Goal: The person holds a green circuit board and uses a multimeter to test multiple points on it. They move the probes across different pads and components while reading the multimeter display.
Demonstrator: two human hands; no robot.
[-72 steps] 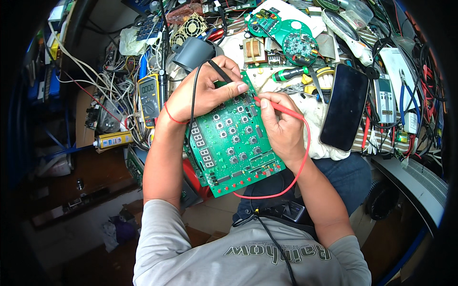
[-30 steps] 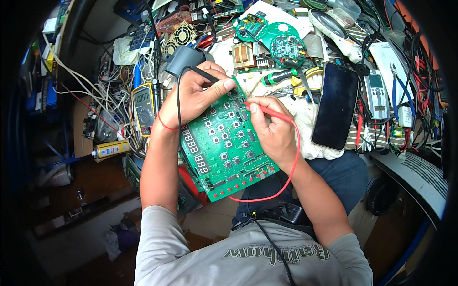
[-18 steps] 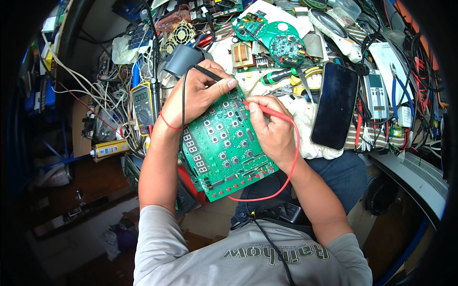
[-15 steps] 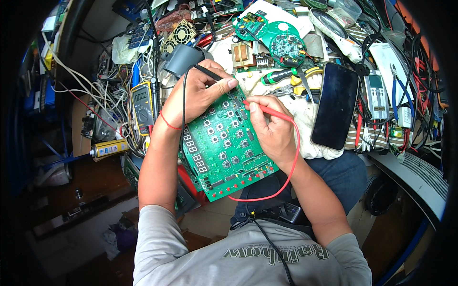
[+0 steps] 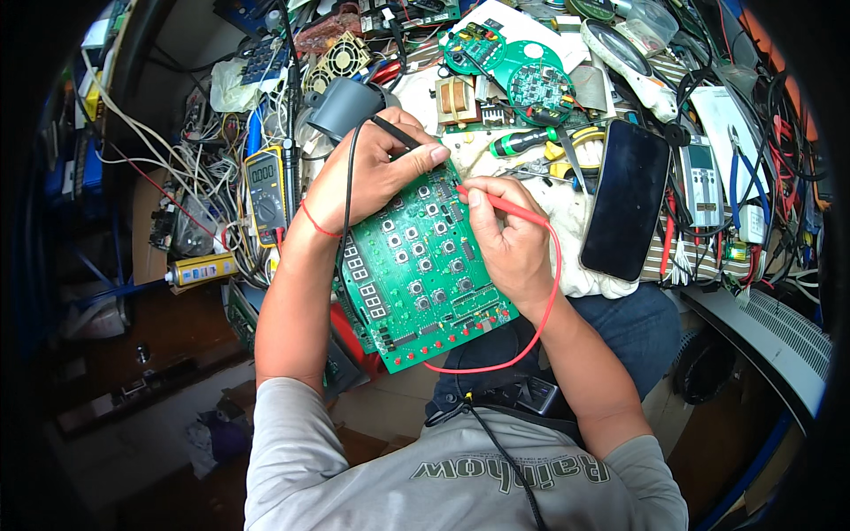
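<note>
A green circuit board point(image 5: 447, 265), with push buttons, digit displays and a row of red parts, lies tilted above my lap. My left hand point(image 5: 370, 173) is closed at its upper end, the thumb over the board's edge, with a black test probe point(image 5: 396, 133) in its grip. The fingers under the board are hidden. In my right hand point(image 5: 512, 243) a red test probe point(image 5: 506, 206) is pinched like a pen, its tip at small parts near the board's upper right edge. A yellow-rimmed multimeter point(image 5: 265, 196), its display lit, stands left of my left forearm.
Past the board are a grey cup-like part point(image 5: 347, 108), a green-black screwdriver point(image 5: 522, 142), round green boards point(image 5: 538, 84) and a magnifier point(image 5: 615, 49). A black phone point(image 5: 625, 202) lies right of my right hand. Tangled cables point(image 5: 190, 164) crowd the left side.
The view has shifted slightly, so the bench things sit a little further right. Both hands keep their holds on the probes and board. The multimeter's reading has changed a little.
</note>
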